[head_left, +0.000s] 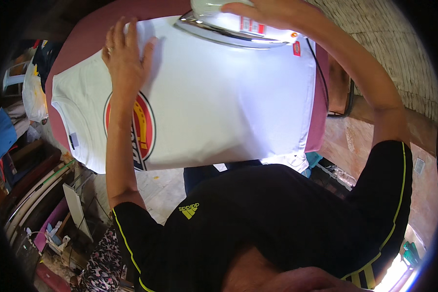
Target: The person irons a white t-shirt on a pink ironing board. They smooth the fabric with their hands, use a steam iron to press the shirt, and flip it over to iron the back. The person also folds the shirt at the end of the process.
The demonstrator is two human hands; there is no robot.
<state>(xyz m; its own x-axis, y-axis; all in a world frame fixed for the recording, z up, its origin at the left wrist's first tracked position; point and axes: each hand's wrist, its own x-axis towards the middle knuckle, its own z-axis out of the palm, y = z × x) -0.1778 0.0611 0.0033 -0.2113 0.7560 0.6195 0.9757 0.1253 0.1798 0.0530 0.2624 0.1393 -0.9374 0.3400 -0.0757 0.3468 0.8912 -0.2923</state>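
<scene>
A white T-shirt [214,107] lies spread on a maroon-covered ironing board [321,131], its neckline to the left and its hem to the right. A round red, yellow and black print [146,121] shows on its chest, partly covered by my left forearm. My left hand [127,58] rests flat with fingers apart near the shirt's far edge. At the far side, my right hand [267,12] grips the white steam iron [228,35], whose shiny soleplate points left over the cloth. The fingers are partly cut off by the upper edge. An orange light glows at the iron's heel.
A black cord [322,73] runs from the iron along the board's right end. Stone wall [345,131] and rough matting [399,44] stand at right. Bags [34,95], boards [78,211] and patterned cloth [102,263] crowd the left.
</scene>
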